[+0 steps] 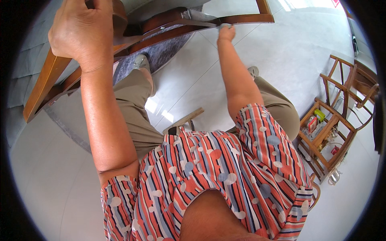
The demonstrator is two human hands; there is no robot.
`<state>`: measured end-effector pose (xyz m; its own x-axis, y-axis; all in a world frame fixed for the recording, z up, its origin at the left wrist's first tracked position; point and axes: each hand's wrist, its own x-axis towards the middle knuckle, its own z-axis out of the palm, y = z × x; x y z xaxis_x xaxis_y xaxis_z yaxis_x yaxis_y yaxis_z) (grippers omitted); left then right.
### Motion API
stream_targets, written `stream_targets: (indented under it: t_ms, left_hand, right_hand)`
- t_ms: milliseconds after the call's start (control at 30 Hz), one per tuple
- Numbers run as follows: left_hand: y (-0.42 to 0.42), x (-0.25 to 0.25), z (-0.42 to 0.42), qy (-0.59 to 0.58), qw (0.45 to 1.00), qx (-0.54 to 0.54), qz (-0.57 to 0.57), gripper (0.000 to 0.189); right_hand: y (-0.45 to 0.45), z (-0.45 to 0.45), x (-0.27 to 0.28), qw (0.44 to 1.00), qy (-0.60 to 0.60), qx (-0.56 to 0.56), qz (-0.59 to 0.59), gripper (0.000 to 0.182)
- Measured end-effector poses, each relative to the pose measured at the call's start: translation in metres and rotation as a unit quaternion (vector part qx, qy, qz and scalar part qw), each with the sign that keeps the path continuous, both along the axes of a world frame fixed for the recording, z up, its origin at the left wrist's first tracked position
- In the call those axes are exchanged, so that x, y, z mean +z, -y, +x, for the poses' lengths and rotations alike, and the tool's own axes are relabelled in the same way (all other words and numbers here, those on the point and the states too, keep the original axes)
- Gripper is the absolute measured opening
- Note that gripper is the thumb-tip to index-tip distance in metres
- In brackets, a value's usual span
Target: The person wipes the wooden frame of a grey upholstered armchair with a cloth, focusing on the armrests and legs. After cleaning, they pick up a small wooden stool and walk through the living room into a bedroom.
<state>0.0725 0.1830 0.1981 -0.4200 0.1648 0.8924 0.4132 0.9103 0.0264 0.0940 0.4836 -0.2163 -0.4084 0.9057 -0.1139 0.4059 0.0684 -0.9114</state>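
Note:
A brown wooden furniture frame (pixel 247 19) with long rails spans the top of the view. At its near rail is my right hand (pixel 226 32), its fingers closed around a small pale grey thing, seemingly a cloth, pressed against the wood. My left hand (pixel 81 33) is raised close to the camera at the upper left, in front of a slanting wooden leg (pixel 45 86). Its fingers are bent and partly cut off by the picture's edge, so whether it grips the frame cannot be told.
A grey tufted upholstered piece (pixel 22 75) stands at the left. Under the frame lies a dark patterned rug (pixel 166 49). Part of a wooden stool (pixel 188 118) shows between my legs. At the right are a wooden shelf stand (pixel 325 137) holding small items and a wooden chair (pixel 346 86).

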Motion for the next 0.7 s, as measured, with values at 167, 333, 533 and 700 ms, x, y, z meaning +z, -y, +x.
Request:
stream_targets:
  t_ms: [167,333,533,700]
  left_hand:
    - [-0.011,0.007,-0.001,-0.006,0.993,-0.119,0.02,0.003]
    - [0.0,0.007,0.003,0.002,0.994,-0.104,0.024,0.003]
    - [-0.005,0.004,-0.002,0.004,0.999,-0.039,0.001,0.004]
    - [-0.013,0.004,-0.004,0.001,0.997,-0.072,0.032,0.004]
  right_hand:
    - [0.028,0.003,-0.042,0.965,0.153,0.214,0.025,0.035]
    - [0.026,-0.001,0.023,0.804,0.33,0.46,0.184,0.033]
    - [-0.09,0.013,0.063,0.908,0.319,0.24,0.124,0.027]
    - [-0.208,0.035,0.057,0.947,-0.166,-0.189,-0.2,0.022]
